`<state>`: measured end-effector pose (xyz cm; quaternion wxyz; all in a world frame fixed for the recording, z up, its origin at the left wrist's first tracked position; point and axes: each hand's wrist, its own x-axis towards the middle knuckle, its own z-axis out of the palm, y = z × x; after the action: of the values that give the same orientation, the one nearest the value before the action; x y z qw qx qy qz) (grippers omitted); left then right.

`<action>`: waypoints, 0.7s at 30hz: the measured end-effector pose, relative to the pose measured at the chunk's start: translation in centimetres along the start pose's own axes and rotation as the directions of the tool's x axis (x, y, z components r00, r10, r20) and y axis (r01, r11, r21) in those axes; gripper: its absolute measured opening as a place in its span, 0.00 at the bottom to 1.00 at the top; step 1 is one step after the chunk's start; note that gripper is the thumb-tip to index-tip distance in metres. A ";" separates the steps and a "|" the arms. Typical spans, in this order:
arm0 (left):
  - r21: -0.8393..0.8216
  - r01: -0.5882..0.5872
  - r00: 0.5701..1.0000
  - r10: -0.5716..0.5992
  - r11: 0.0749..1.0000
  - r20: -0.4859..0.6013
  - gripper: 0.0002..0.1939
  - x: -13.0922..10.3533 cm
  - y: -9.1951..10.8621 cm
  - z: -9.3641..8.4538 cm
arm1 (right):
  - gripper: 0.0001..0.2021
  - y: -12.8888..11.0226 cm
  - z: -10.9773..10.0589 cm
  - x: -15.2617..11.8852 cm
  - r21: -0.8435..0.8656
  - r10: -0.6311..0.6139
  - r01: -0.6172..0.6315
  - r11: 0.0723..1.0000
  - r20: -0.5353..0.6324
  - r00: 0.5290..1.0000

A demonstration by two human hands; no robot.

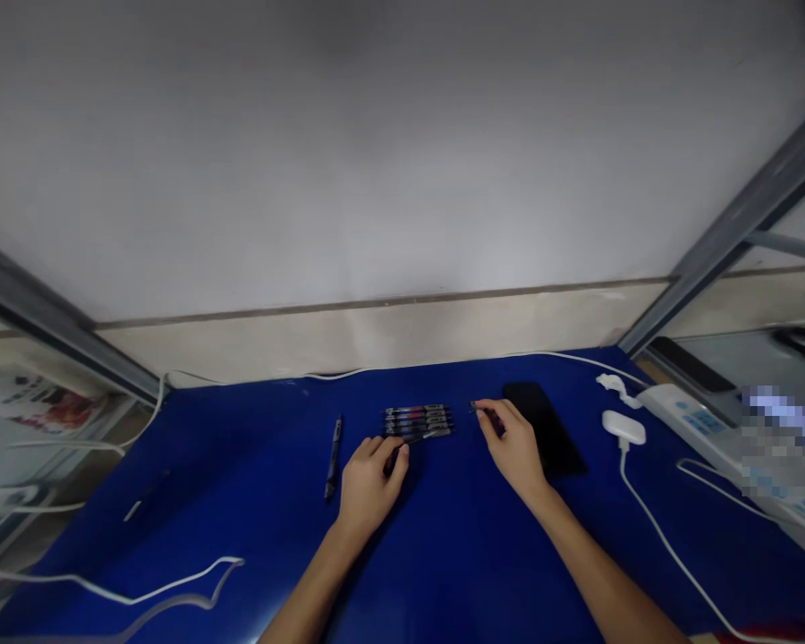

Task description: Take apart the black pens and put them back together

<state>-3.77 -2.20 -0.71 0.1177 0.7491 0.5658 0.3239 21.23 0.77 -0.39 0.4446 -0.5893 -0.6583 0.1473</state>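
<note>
Several dark pens [416, 417] lie side by side in a neat row, tips pointing sideways, in the middle of the blue table. My left hand [368, 478] is closed on a pen [417, 437] at the near edge of that row. To the right of the row, my right hand [513, 443] pinches a small dark piece [473, 407], too small to name. Another pen [334, 458] lies apart on the left, pointing away from me. A black tablet-like slab [546, 429] lies just right of my right hand, partly behind it.
On the right are a white charger case [623, 427] with a cable and a long white power strip [698, 416]. White cable [174, 597] crosses the table's left front. A pale wall [389, 331] closes off the back, with grey metal posts [724, 237] at both sides.
</note>
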 end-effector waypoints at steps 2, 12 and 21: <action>0.004 0.009 1.000 -0.009 1.000 0.008 0.13 0.0 0.0 0.0 | 0.11 0.2 0.5 -0.2 -0.027 -0.032 0.033 0.999 0.033 0.999; 0.007 0.006 1.000 -0.006 1.000 -0.015 0.13 0.0 0.1 0.1 | 0.15 0.9 0.2 -0.4 -0.204 -0.096 0.108 0.973 0.069 0.993; 0.018 -0.010 1.000 0.010 1.000 -0.008 0.13 0.0 0.4 0.0 | 0.11 2.2 -0.3 -0.2 -0.342 -0.089 0.151 0.928 0.191 0.977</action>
<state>-3.49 -2.34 -0.55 0.1071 0.7516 0.5653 0.3226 22.84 1.04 -1.92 0.2807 -0.6032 -0.7450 0.0491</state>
